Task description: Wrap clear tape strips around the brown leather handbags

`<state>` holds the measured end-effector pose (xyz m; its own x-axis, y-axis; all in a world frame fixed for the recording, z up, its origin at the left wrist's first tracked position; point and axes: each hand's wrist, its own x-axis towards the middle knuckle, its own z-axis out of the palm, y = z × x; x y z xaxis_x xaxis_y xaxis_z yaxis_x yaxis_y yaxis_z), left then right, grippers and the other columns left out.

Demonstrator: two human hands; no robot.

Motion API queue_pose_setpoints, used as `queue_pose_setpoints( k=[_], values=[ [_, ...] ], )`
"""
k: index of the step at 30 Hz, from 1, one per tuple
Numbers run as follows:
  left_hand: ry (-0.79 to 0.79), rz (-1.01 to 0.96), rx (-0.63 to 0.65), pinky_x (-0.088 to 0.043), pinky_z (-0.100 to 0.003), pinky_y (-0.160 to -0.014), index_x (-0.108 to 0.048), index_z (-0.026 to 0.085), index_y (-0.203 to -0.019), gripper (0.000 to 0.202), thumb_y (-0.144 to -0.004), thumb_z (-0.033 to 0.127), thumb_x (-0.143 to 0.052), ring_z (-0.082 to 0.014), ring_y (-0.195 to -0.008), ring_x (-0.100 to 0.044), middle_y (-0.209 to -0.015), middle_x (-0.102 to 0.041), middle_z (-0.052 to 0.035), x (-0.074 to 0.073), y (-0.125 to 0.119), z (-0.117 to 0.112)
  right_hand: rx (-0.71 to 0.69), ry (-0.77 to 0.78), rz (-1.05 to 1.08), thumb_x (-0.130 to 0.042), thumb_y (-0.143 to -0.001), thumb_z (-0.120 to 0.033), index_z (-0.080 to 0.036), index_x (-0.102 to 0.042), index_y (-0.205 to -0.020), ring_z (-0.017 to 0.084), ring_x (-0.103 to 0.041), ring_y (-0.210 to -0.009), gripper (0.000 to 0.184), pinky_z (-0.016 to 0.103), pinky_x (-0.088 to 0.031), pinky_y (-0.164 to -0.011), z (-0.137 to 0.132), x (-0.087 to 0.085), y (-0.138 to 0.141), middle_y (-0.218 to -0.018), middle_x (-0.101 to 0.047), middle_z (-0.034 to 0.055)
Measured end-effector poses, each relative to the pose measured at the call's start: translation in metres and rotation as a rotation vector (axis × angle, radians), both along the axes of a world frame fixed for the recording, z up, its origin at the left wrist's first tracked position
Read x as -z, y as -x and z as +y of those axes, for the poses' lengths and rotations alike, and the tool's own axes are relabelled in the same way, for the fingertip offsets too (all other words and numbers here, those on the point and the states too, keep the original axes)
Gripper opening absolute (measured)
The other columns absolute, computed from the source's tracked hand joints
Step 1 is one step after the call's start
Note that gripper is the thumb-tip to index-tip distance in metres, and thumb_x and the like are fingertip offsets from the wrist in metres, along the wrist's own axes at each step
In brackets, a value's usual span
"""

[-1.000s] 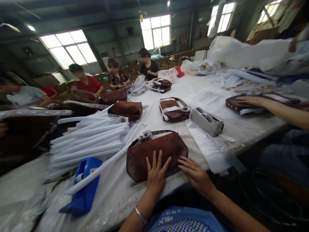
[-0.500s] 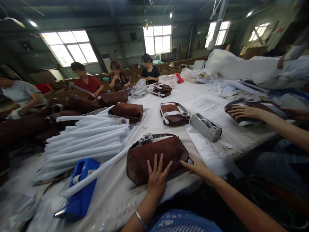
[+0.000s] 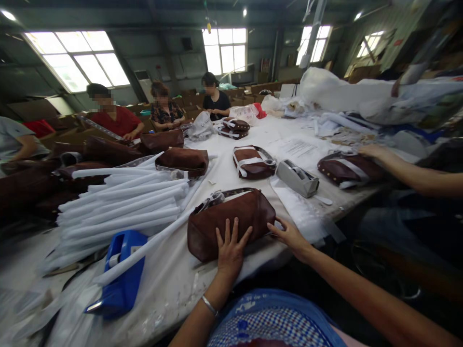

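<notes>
Handbag [image 3: 231,219], brown, is laid at the near edge of the table [image 3: 173,284]. Left hand [image 3: 229,248] is pressed flat on it, fingers spread, nothing gripped. Right hand [image 3: 290,235] is held loose, fingertips at its right end.

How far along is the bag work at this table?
Looks done: a banded bag beside the grey tape dispenser and a banded pair beyond it. In hand: the left hand lies flat on a brown bag with no band round its body; the right hand touches its right end. Likely left: plain bags heaped at far left, with white rolls stacked beside them.
</notes>
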<state>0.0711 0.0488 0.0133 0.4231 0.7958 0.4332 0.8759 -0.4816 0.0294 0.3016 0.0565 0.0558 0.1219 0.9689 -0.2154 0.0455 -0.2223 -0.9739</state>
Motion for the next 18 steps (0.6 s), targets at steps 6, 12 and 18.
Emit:
queue_pose_setpoints(
  k=[6,12,18],
  values=[
    [0.062,-0.022,0.051,-0.016,-0.072,-0.116,-0.019,0.039,-0.156,0.087,-0.085,0.040,-0.070,-0.0408,-0.151,-0.009,-0.166,-0.010,-0.0113,-0.017,0.007,0.000,0.144,0.080,0.122,-0.087,-0.065,-0.045,-0.021,-0.059,-0.114,0.019,-0.068,-0.087,0.061,0.030,-0.064,-0.071,0.009,-0.016,0.011,-0.100,-0.066,0.0049],
    [-0.054,-0.018,0.006,-0.023,-0.063,-0.119,-0.019,0.035,-0.156,0.079,-0.090,0.014,-0.057,-0.0365,-0.151,-0.013,-0.166,-0.010,-0.0108,-0.025,0.013,0.004,0.099,0.150,0.081,-0.086,-0.069,-0.044,-0.021,-0.056,-0.111,0.012,-0.063,-0.075,0.057,0.019,-0.056,-0.054,0.020,-0.048,0.017,-0.091,-0.065,0.0022],
    [-0.170,-0.012,0.044,-0.033,-0.059,-0.116,-0.019,0.031,-0.157,0.081,-0.087,0.003,-0.050,-0.0366,-0.150,-0.021,-0.164,-0.017,-0.0132,-0.022,0.022,0.015,-0.098,0.078,0.060,-0.079,-0.075,-0.057,-0.018,-0.053,-0.124,0.021,-0.068,-0.095,0.067,0.031,-0.063,-0.068,0.025,-0.049,0.006,-0.108,-0.066,0.0090]
  ],
)
